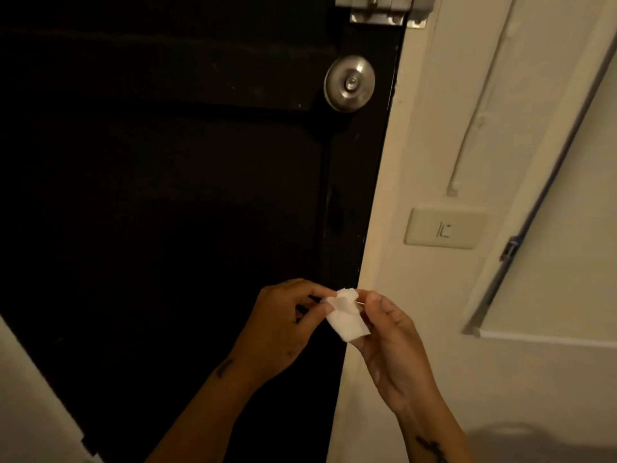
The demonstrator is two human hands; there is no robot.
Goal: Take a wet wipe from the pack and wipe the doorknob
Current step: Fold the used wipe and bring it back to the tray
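A folded white wet wipe is held between both my hands, low in the view. My left hand pinches its upper left corner, and my right hand grips its right side with fingers beneath it. The round steel doorknob sits on the black door, well above the hands and untouched. No wipe pack is in view.
A metal latch is fixed at the door's top edge. The cream wall to the right carries a light switch and a thin cable. A sloping metal-edged frame runs down the far right.
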